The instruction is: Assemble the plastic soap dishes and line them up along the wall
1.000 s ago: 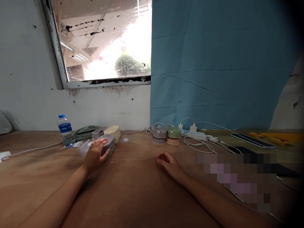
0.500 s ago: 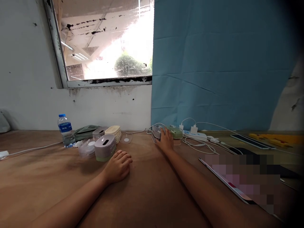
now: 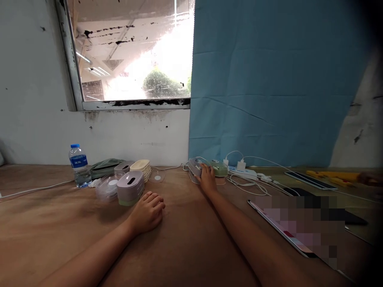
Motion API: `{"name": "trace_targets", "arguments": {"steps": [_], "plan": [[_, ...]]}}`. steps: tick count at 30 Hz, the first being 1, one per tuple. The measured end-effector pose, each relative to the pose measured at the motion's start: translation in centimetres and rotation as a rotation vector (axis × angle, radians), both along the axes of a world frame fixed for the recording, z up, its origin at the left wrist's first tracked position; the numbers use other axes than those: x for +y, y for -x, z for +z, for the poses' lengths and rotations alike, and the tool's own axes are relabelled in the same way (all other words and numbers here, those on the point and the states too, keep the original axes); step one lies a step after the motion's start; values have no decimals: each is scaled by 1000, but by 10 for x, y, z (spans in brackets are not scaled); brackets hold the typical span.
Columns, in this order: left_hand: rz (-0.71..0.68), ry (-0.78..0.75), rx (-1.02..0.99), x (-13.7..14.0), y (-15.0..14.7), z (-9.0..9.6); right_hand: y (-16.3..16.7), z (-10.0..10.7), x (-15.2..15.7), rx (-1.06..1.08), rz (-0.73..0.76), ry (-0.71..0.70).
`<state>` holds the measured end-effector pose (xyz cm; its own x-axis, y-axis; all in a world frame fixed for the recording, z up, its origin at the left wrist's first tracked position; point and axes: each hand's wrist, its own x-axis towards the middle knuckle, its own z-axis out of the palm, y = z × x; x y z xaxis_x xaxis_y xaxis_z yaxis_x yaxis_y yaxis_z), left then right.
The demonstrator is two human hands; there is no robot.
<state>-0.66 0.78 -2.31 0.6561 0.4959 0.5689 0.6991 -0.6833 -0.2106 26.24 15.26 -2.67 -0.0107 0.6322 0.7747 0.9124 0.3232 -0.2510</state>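
Observation:
My right hand (image 3: 207, 180) reaches forward and is closed over the near right side of a greyish-purple lidded container (image 3: 195, 162), which looks slightly tilted. Touching or very close to its right is a green lidded container (image 3: 220, 168) with a pinkish base. My left hand (image 3: 149, 212) rests on the table with loosely bent fingers slightly apart and nothing visible in it. Just beyond it stands a stack of oval lilac lids (image 3: 131, 187) with a slot on top and green at the bottom. Cream oval rings (image 3: 142, 169) are stacked behind, beside clear round lids (image 3: 105, 189).
A water bottle (image 3: 79, 167) stands at the left by a green pouch (image 3: 104, 168). A clear flat piece (image 3: 157, 175) lies behind the left hand. To the right are a power strip (image 3: 243, 172) with white cables, a tablet (image 3: 279, 231), a phone (image 3: 309, 180) and yellow tools (image 3: 332, 176).
The greyish-purple container has tilted a little under my right hand. My left hand stays in place. The view has shifted slightly, and a dark shape now shows at the far right edge.

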Motion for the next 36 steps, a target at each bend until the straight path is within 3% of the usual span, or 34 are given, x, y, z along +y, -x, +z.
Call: {"name": "trace_targets", "arguments": {"steps": [7,12,16,21,25,27,30,36], "plan": [[-1,93,-107,-4,2,3,-8,-10,-45,-52,251,-15],[56,350,-595,1,-17,-9,-4,-16,-92,-44,387,23],[51,591,-991,17,-43,-21,1,-14,-130,57,562,224],[-151,869,-1246,28,-45,-21,-1,-2,-167,52,721,435],[-406,1237,-1134,21,-28,-13,-4,7,-177,25,835,515],[-523,1317,-1028,18,-22,-11,-7,9,-176,7,866,527],[-608,1291,-901,18,-18,-13,-12,9,-172,-14,862,515],[-515,1145,-726,15,-20,-14,-20,10,-169,-30,864,507]]}}
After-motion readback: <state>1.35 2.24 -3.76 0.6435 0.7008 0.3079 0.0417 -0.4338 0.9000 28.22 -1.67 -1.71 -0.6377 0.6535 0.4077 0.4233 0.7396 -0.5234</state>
